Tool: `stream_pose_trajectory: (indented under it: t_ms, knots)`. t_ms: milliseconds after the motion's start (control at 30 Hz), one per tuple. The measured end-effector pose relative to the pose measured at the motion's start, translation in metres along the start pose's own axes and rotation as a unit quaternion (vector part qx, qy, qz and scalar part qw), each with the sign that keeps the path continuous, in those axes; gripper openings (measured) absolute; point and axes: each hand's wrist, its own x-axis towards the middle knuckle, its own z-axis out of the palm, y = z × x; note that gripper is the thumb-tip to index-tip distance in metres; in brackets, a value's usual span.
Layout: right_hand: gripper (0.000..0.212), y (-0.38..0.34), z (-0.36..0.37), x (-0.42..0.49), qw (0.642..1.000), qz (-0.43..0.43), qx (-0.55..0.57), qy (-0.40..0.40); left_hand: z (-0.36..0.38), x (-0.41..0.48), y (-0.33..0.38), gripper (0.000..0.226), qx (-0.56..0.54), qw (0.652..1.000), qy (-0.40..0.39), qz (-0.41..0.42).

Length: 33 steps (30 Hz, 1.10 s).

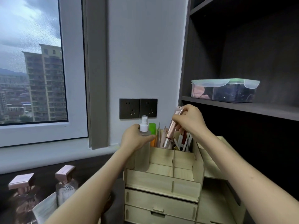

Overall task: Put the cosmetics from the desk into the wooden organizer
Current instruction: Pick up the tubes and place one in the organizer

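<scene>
Desk at frame centre: left hand [135, 139] grips spray bottle [144, 129], right hand [189, 120] pinches pink tube [172, 128], both poised for slotting into wooden organizer [163, 180].

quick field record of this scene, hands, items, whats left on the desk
left hand: grips clear spray bottle at the organizer's back left
right hand: pinches pink tube, tilted, lower end at a back compartment's rim
wooden organizer: back compartments hold pens and a green-capped bottle
on desk: two pink-capped bottles, lower left
</scene>
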Motion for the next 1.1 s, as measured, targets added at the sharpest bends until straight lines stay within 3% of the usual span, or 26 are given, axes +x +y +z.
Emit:
stream_pose_trajectory:
  t_ms: [100,200,400,533,633,833,967,1100]
  knots:
    - [0.012,0.0,0.007,0.008,1.0,-0.003,0.0,0.001,-0.014,0.001,-0.003,0.029,0.015,0.998,-0.048,0.027]
    - [0.012,-0.001,0.016,0.013,0.999,-0.014,-0.042,-0.007,-0.034,-0.003,-0.006,0.025,0.003,0.993,-0.111,0.036]
    - [0.006,0.003,0.042,0.016,0.991,-0.027,-0.124,-0.035,-0.056,-0.01,-0.009,0.029,0.001,0.969,-0.225,0.097]
    - [0.013,-0.002,0.054,0.022,0.987,-0.042,-0.146,-0.044,-0.062,-0.01,-0.008,0.026,-0.032,0.958,-0.265,0.106]
    - [0.007,-0.012,0.069,0.03,0.981,-0.065,-0.175,-0.054,-0.067,-0.011,-0.013,0.038,-0.067,0.948,-0.297,0.093]
    - [0.013,-0.021,0.102,0.049,0.954,-0.046,-0.285,-0.085,-0.085,-0.005,-0.034,0.072,-0.178,0.954,-0.241,0.003]
    - [0.01,-0.014,0.113,0.06,0.935,-0.026,-0.339,-0.098,-0.081,0.004,-0.045,0.028,-0.166,0.968,-0.185,-0.043]
    - [0.031,-0.008,0.117,0.067,0.909,-0.027,-0.405,-0.093,-0.075,0.011,-0.053,0.015,-0.16,0.97,-0.172,-0.058]
